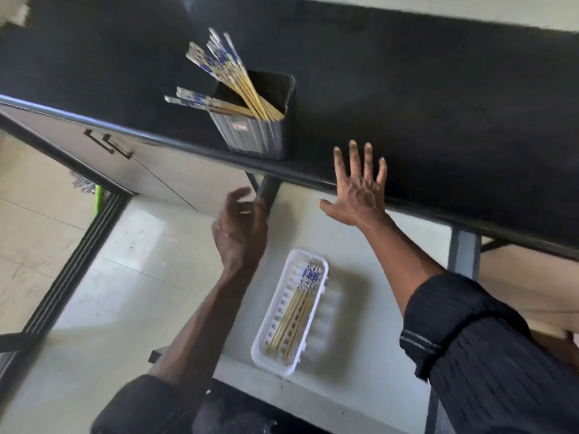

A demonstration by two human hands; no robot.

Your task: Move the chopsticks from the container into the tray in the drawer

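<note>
A grey ribbed container point(257, 133) stands near the front edge of the black countertop point(438, 104), with several wooden chopsticks point(232, 79) with blue-and-white tops leaning out to the left. Below, in the open drawer point(156, 277), a white slotted tray point(313, 327) holds several chopsticks of the same kind point(297, 308). My left hand point(239, 230) hovers over the drawer below the container, fingers loosely curled and holding nothing. My right hand point(360, 186) is spread flat at the counter's front edge, to the right of the container.
A white cabinet front with a black handle point(109, 144) is to the left under the counter. Beige floor tiles point(31, 214) show at far left, past the drawer's dark rail point(72, 270). A dark drawer frame post point(463, 252) stands on the right.
</note>
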